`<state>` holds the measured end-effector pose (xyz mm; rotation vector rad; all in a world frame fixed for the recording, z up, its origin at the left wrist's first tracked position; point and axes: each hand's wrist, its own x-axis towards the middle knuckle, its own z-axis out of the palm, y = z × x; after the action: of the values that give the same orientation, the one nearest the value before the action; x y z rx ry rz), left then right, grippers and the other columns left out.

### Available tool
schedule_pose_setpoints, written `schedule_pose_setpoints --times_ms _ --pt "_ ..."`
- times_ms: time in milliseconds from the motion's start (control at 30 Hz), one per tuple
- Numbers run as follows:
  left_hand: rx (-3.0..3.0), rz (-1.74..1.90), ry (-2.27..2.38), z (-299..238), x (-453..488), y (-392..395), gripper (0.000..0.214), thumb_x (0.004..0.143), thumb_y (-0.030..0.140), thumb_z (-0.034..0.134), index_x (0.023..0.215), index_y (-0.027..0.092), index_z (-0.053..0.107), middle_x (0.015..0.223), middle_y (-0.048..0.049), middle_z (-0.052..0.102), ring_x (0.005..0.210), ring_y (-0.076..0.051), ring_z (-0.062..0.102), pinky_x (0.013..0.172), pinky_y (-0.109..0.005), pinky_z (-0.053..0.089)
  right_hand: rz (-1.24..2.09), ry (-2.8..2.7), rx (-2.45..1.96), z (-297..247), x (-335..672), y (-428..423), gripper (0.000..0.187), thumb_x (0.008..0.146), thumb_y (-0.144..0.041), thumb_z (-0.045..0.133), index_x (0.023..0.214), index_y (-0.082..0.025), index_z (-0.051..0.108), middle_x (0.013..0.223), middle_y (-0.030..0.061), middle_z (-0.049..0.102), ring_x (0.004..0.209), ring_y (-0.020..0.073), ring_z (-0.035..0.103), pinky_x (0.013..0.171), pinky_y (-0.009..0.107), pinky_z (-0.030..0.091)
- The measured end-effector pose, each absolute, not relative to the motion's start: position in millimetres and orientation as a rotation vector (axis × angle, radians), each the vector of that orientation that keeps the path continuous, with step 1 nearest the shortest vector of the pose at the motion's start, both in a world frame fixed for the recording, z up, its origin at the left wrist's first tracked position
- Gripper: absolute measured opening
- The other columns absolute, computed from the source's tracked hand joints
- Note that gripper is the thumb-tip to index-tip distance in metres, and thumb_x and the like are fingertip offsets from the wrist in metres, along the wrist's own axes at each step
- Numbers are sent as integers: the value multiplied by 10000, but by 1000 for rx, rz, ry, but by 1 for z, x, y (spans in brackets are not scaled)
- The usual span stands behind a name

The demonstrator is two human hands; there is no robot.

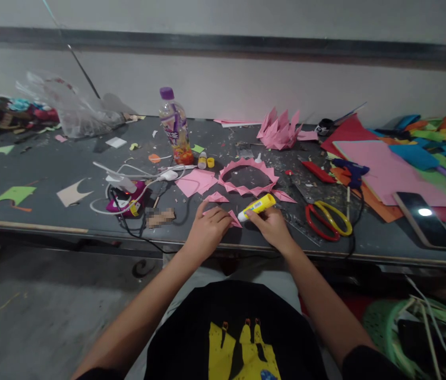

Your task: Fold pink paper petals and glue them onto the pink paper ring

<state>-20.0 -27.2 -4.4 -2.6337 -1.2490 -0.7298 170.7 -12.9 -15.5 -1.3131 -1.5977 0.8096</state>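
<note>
My left hand [209,227] bends over a small folded pink paper piece [235,219] near the table's front edge, its fingers holding the piece against the tabletop and hiding much of it. A yellow glue stick [260,206] is gripped in my right hand [271,226], tilted, its white end pointing down-left beside the paper. Just beyond my hands lies a ring of pointed pink folded paper [248,191]. One loose folded piece [217,197] lies above my left fingers, another [284,196] right of the ring.
Scissors [323,224], a blue glue gun [349,170] and a phone [424,219] lie to the right. Behind stand a pink paper lotus-like shape [279,129] and a bottle [176,129]. At left, white cables run by a purple power block [130,199].
</note>
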Motion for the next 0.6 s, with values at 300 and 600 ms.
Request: schedule_pose_setpoints --times_ms 300,600 --pt "-2628 -897 -1344 -14 -21 -28 153 903 220 496 914 229 648 940 -2 721 967 -171 621 1108 -495 172 604 -1878 -1282 -12 164 -11 255 798 -439 579 767 -194 643 704 39 687 656 184 623 619 277 445" --pt "-2633 -925 -1451 -15 -21 -28 100 887 224 519 888 197 616 946 -35 716 965 -184 632 1096 -513 186 520 -2174 -1317 -11 158 -3 266 835 -437 545 796 -186 623 712 50 664 643 191 608 583 265 372"
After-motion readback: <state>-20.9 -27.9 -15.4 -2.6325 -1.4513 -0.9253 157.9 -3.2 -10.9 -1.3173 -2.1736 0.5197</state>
